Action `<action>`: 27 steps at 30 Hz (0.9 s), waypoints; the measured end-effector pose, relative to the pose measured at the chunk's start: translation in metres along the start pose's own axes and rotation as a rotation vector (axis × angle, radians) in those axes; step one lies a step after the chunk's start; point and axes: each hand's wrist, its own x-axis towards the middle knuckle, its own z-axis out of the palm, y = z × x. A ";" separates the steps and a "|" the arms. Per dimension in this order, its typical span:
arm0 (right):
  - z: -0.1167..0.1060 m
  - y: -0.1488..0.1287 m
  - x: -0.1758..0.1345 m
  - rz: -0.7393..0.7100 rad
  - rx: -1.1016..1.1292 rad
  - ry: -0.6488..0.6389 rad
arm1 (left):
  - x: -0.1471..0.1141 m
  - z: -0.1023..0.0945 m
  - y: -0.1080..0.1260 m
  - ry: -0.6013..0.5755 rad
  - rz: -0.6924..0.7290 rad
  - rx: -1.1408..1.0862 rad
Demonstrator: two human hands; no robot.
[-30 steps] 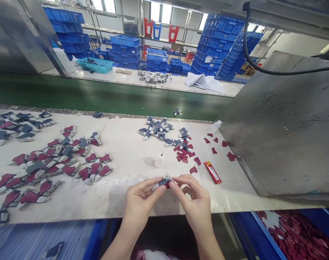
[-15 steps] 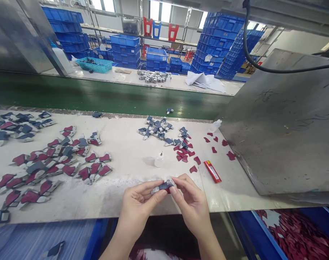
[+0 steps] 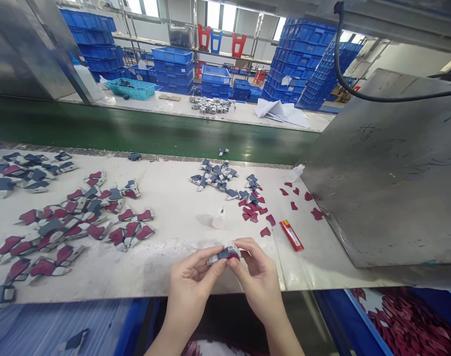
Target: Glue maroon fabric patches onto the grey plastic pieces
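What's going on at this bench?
A person's left hand and right hand pinch one blue-grey and red part near the front edge of the bench. A small bottle stands beyond it. Loose red pieces lie to the right; many red-faced parts lie on the left.

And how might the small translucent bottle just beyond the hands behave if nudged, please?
The bottle is small and translucent, so it is probably light and easily shoved. Its rounded body could roll if knocked over, and its thin, dark tip seems likeliest to bend.
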 end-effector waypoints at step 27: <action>0.001 -0.011 0.000 -0.559 -0.558 -0.042 | -0.007 -0.022 0.024 -0.218 -0.100 0.033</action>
